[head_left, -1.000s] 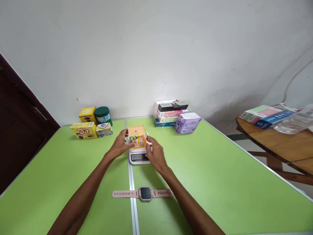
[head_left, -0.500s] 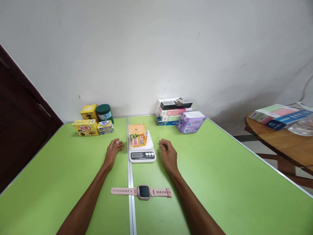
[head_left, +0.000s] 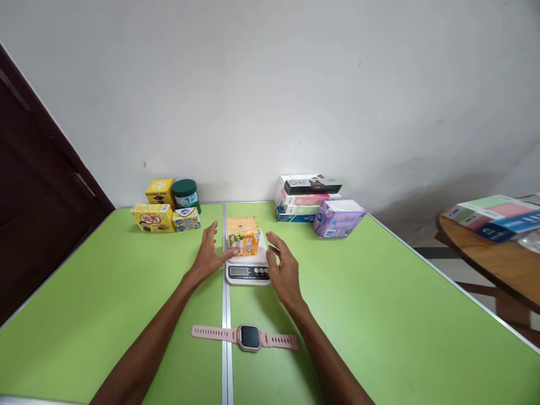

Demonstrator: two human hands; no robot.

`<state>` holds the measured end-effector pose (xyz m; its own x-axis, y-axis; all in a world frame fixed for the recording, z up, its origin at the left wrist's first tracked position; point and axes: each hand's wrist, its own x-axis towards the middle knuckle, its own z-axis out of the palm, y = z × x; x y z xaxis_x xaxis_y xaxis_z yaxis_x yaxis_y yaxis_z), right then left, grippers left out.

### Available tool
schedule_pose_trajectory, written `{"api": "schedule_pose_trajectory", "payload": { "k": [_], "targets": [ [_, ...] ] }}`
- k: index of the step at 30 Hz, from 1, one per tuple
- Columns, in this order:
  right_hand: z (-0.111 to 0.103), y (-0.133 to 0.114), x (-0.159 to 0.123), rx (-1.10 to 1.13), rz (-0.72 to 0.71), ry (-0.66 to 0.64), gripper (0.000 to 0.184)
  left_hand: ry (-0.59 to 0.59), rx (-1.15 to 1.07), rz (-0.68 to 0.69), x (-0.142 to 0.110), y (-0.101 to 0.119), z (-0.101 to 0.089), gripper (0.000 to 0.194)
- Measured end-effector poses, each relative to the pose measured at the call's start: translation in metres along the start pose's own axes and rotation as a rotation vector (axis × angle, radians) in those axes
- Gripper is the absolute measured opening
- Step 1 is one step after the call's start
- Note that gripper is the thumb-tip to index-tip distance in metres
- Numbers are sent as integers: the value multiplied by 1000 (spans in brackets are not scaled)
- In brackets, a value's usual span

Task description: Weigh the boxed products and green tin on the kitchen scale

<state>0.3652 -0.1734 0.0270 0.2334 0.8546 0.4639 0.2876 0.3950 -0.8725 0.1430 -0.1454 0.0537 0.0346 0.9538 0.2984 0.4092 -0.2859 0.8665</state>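
Observation:
An orange plastic-wrapped pack (head_left: 243, 235) with printed pictures sits on a white kitchen scale (head_left: 248, 279). The scale's dark display strip faces me. To the left of the pack, my left hand (head_left: 210, 252) is open with fingers spread, its thumb reaching to the lower front corner; I cannot tell if it touches. My right hand (head_left: 287, 269) is at the scale's right side, fingers bent and apart from the pack, with nothing in it. Nearer to me, between my forearms, a pink smartwatch (head_left: 250, 338) lies flat with its strap spread out.
On the green table (head_left: 371, 315), two yellow boxes (head_left: 152, 218), a small box (head_left: 186, 220) and a green-lidded tub (head_left: 186, 194) stand back left. Stacked boxes (head_left: 301, 199) and a purple pack (head_left: 338, 219) are back right. A wooden table (head_left: 485, 256) stands at right.
Both hands were on the pack, then drew apart to either side of the scale, and now have come back close to it. The pack stays on the scale. The view has shifted slightly.

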Motion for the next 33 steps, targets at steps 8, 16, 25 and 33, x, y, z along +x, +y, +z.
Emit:
{"api": "schedule_pose_trajectory", "payload": {
  "k": [8,16,25,33],
  "targets": [
    [18,-25,1,-31,55,-146,47,-281,-79,19,32,19,0,57],
    [91,-57,-5,-60,-124,-283,51,-112,-169,-20,2,2,-86,67],
    [264,-44,-21,32,-182,-470,59,129,-347,-198,-9,-78,-197,86],
    [308,-34,-17,-43,-140,-487,62,167,-318,-220,6,-107,-214,77]
  ]
}}
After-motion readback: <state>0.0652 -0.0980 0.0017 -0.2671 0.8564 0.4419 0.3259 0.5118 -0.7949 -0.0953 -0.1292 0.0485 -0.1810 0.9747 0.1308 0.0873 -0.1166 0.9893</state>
